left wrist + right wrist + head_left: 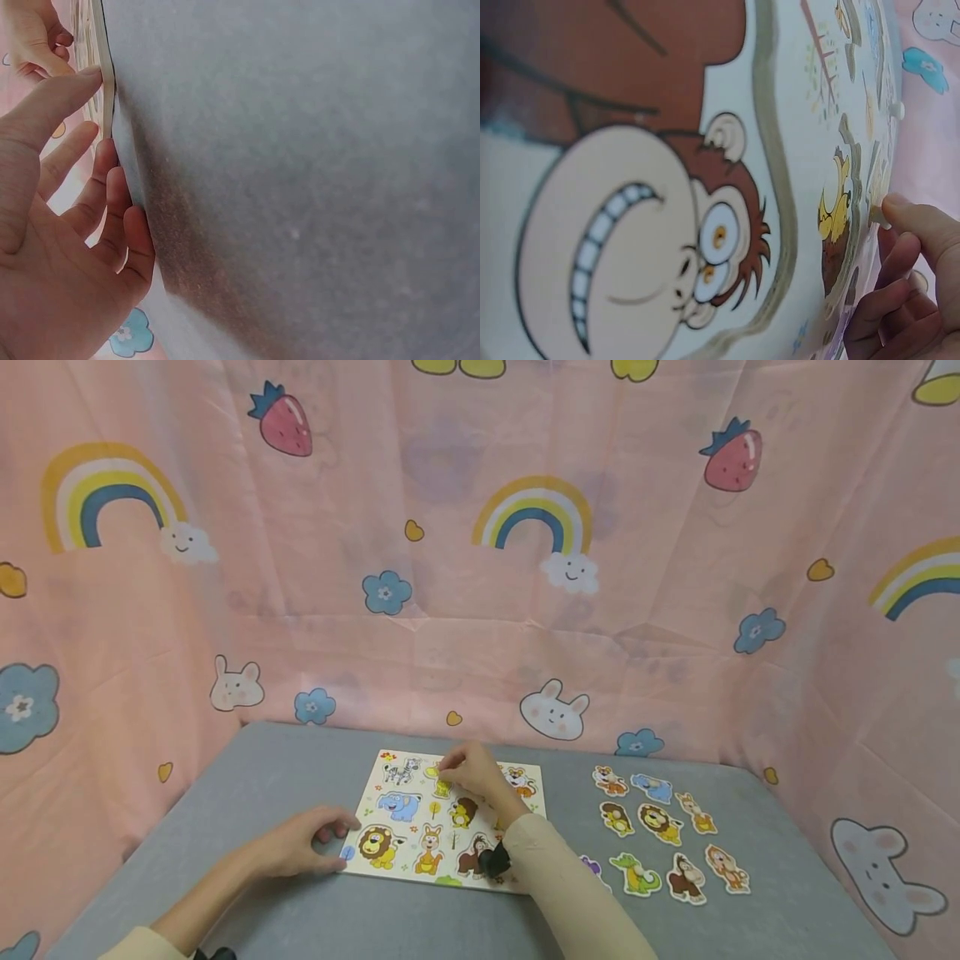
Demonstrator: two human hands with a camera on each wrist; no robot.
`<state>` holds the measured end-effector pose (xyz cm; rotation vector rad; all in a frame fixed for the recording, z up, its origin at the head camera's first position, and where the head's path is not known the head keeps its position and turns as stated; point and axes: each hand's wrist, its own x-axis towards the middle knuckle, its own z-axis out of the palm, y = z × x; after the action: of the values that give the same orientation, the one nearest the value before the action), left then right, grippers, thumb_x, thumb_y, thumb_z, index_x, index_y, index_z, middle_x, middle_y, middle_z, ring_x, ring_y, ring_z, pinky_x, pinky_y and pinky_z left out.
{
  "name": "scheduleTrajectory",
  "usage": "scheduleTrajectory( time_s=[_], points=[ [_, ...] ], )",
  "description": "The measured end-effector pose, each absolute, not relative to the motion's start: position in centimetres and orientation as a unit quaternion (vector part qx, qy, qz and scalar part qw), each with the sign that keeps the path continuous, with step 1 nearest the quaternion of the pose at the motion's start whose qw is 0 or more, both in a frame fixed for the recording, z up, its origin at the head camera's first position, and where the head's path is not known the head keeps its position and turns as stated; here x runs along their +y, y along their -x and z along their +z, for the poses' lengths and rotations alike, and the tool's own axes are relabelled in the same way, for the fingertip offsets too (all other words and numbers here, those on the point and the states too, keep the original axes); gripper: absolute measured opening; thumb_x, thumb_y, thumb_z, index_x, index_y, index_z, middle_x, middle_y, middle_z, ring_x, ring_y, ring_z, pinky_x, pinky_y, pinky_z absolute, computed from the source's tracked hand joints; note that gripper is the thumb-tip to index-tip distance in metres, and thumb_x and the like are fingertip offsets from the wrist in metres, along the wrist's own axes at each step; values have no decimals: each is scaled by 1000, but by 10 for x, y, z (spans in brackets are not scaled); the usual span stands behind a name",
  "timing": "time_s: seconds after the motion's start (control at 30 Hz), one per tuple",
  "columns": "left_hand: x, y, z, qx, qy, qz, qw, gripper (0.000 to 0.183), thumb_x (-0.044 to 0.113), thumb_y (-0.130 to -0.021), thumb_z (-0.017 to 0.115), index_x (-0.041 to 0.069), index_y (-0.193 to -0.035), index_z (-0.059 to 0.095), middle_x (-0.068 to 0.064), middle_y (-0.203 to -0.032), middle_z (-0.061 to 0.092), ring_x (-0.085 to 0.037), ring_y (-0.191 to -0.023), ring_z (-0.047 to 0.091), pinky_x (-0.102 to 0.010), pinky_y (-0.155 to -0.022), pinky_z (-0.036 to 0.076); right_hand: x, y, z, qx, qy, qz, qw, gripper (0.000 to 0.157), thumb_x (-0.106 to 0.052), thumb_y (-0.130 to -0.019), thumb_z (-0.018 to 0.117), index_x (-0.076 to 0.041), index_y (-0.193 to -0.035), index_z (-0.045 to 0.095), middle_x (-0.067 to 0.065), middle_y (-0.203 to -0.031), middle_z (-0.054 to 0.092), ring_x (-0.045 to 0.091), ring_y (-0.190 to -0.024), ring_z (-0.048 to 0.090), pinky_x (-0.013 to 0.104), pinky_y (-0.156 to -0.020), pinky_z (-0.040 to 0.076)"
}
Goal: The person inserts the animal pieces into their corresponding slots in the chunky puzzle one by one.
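Observation:
A white puzzle board (408,870) printed with animals lies on the grey table. Near its far edge my right hand (474,777) pinches a small yellow animal puzzle piece (441,789) at the board's upper middle. In the right wrist view, thumb and forefinger hold a small pale knob (878,217) close to the board's surface; much of the piece is hidden. My left hand (307,843) is at the board's left edge, fingers relaxed. In the left wrist view its thumb (82,84) touches the board's edge, and the other fingers lie loosely along it.
Right of the board lie several loose animal pieces, among them a lion (660,823), a crocodile (637,874), a gorilla (686,880) and a blue hippo (652,787). My right forearm (573,893) partly covers a purple piece (592,864). A pink patterned curtain (450,652) surrounds the table.

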<state>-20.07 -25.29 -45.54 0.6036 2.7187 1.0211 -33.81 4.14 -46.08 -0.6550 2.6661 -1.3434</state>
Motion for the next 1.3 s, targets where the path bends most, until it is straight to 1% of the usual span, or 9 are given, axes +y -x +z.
scheduleTrajectory(
  time_s=[0.37, 0.8, 1.0, 1.1, 1.2, 1.3],
  points=[
    [-252, 200, -455, 913, -206, 342, 84, 48, 20, -79, 88, 11, -122, 66, 2, -103, 56, -20, -93, 49, -35, -79, 43, 40, 339, -460, 883, 207, -420, 42, 5, -8, -90, 78, -4, -88, 77, 0, -86, 66, 17, -77, 56, 33, -66, 47],
    [-253, 201, -457, 912, -212, 342, 78, 48, 21, -79, 88, 11, -121, 66, 3, -103, 56, -20, -92, 50, -35, -79, 43, 37, 342, -459, 889, 194, -411, 55, 4, -8, -89, 79, -5, -88, 77, 0, -85, 65, 17, -76, 56, 31, -65, 48],
    [-254, 201, -456, 913, -207, 342, 82, 49, 21, -79, 88, 12, -122, 66, 3, -103, 55, -20, -92, 49, -35, -78, 42, 39, 344, -461, 881, 207, -422, 56, 4, -7, -88, 80, -4, -89, 78, 1, -85, 65, 17, -76, 56, 31, -64, 48],
    [-254, 201, -455, 913, -208, 342, 84, 49, 21, -80, 88, 12, -122, 66, 3, -104, 56, -20, -92, 49, -35, -78, 43, 42, 345, -462, 867, 216, -445, 63, 6, -6, -88, 80, -2, -91, 77, 1, -86, 66, 15, -73, 55, 29, -62, 47],
    [-253, 200, -456, 913, -205, 342, 85, 48, 21, -79, 88, 13, -121, 66, 2, -103, 56, -21, -93, 50, -36, -79, 43, 48, 345, -463, 845, 221, -480, 83, 11, -6, -87, 80, 0, -95, 76, 2, -86, 67, 15, -69, 53, 29, -59, 45],
    [-252, 200, -456, 914, -204, 341, 83, 48, 21, -79, 88, 13, -121, 66, 2, -103, 56, -21, -93, 49, -35, -79, 43, 53, 346, -463, 829, 234, -500, 92, 16, -7, -87, 80, 2, -100, 75, 4, -91, 68, 15, -73, 56, 31, -62, 48]
  ],
)
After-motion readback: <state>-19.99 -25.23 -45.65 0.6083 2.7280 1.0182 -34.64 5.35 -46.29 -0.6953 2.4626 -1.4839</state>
